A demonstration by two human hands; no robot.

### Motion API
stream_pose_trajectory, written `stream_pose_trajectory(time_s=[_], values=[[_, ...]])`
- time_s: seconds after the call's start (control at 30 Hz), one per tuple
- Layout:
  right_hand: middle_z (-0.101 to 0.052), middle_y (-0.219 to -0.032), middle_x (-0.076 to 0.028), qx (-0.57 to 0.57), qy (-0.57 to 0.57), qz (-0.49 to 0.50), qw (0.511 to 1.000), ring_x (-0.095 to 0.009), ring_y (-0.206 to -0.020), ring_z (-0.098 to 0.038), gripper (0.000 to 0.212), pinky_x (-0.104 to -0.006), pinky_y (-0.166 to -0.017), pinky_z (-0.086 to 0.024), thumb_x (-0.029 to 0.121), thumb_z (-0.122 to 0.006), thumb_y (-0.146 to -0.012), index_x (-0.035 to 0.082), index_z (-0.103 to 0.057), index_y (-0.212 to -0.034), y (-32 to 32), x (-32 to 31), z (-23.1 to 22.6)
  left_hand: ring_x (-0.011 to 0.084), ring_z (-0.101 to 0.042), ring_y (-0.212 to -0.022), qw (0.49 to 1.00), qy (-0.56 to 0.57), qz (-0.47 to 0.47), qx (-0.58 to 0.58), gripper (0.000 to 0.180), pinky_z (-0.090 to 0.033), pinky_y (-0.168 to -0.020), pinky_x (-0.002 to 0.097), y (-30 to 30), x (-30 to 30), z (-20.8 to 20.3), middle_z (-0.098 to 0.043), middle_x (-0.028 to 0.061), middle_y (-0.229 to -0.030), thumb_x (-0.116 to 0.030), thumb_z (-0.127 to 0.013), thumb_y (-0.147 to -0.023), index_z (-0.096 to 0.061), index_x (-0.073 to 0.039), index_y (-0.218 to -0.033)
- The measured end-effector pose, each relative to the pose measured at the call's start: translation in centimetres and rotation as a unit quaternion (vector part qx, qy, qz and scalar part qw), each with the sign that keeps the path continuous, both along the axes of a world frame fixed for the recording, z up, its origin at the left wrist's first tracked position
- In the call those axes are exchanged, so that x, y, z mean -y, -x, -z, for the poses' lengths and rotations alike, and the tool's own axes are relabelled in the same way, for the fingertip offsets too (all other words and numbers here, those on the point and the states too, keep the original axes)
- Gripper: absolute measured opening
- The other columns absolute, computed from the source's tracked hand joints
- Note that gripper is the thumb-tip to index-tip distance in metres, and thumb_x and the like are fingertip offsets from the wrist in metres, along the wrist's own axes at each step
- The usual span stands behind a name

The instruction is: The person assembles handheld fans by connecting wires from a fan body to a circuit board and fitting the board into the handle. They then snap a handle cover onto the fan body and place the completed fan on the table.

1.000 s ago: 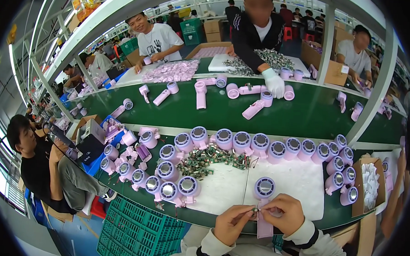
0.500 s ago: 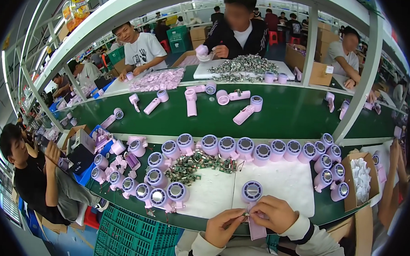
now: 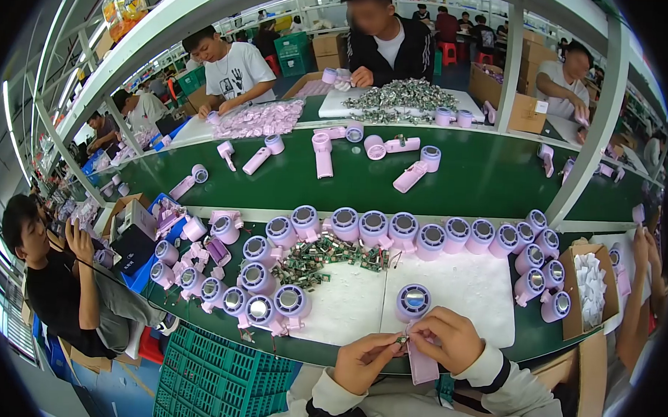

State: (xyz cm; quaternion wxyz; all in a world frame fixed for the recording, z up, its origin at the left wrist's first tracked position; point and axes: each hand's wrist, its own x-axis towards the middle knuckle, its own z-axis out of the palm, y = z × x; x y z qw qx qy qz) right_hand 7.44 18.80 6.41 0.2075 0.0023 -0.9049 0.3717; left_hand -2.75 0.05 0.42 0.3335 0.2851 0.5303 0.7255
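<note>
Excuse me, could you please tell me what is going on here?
The person's left hand pinches a small green part beside the handle of a pink unit, while the right hand is at that handle's upper end. Green circuit boards lie piled on the white mat, with similar round-headed units standing behind and left of them.

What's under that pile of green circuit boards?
A white sheet shows along the near edge of the circuit boards; what lies beneath their middle is covered.

Illegible lettering (image 3: 134, 4) on orange bottle (image 3: 121, 30)
</note>
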Motion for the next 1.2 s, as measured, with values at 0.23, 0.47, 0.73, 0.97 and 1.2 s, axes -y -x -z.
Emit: stream_pose_trajectory(time_s=[0.23,0.47,0.73,0.97,1.2], values=[[-0.062,-0.089,-0.011,-0.008,0.005,0.041,0.999,-0.024,-0.075,-0.062,0.015,-0.0340,-0.067,-0.052,0.006,-0.074,-0.086,0.001,-0.070,-0.100,0.1,0.1,0.7,0.0225,-0.071,-0.102,0.998,0.036,-0.041,-0.009,0.026,-0.058,-0.092,0.0340,0.0,-0.6,-0.2,-0.071,0.0157,-0.112,0.005,-0.063,-0.098,-0.064,0.008,-0.123],[-0.064,-0.089,-0.010,-0.053,0.023,0.040,0.998,-0.025,-0.077,-0.062,0.019,-0.0350,-0.067,-0.052,0.001,-0.076,-0.082,0.003,-0.072,-0.101,1.4,-1.5,0.6,0.0205,-0.071,-0.100,0.996,0.004,-0.075,0.039,0.025,-0.059,-0.089,0.0322,0.2,-2.7,-1.4,-0.072,0.0142,-0.111,0.005,-0.063,-0.098,-0.066,0.006,-0.123],[-0.064,-0.089,-0.008,-0.073,-0.016,0.028,0.997,-0.025,-0.079,-0.062,0.021,-0.0343,-0.067,-0.051,0.001,-0.077,-0.078,0.005,-0.072,-0.099,0.6,-1.4,1.1,0.0226,-0.070,-0.103,0.996,-0.021,-0.081,-0.013,0.027,-0.060,-0.091,0.0346,-0.6,-2.3,-1.0,-0.069,0.0156,-0.117,0.005,-0.062,-0.098,-0.065,0.004,-0.124],[-0.060,-0.086,-0.007,-0.107,-0.189,0.033,0.976,-0.025,-0.073,-0.058,0.024,-0.0344,-0.061,-0.050,0.002,-0.080,-0.071,0.004,-0.068,-0.092,0.5,-0.8,1.0,0.0234,-0.068,-0.105,0.995,0.007,-0.088,-0.038,0.026,-0.063,-0.091,0.0405,-0.9,-1.8,-1.2,-0.067,0.0183,-0.120,0.006,-0.060,-0.098,-0.066,0.005,-0.124],[-0.058,-0.085,-0.007,-0.113,-0.227,0.024,0.967,-0.024,-0.070,-0.057,0.026,-0.0342,-0.059,-0.049,0.002,-0.079,-0.070,0.004,-0.067,-0.092,0.6,-0.9,0.6,0.0224,-0.071,-0.101,0.998,-0.007,-0.061,-0.008,0.027,-0.060,-0.091,0.0333,-0.6,-1.8,-1.3,-0.068,0.0168,-0.119,0.006,-0.061,-0.098,-0.066,0.003,-0.125]])
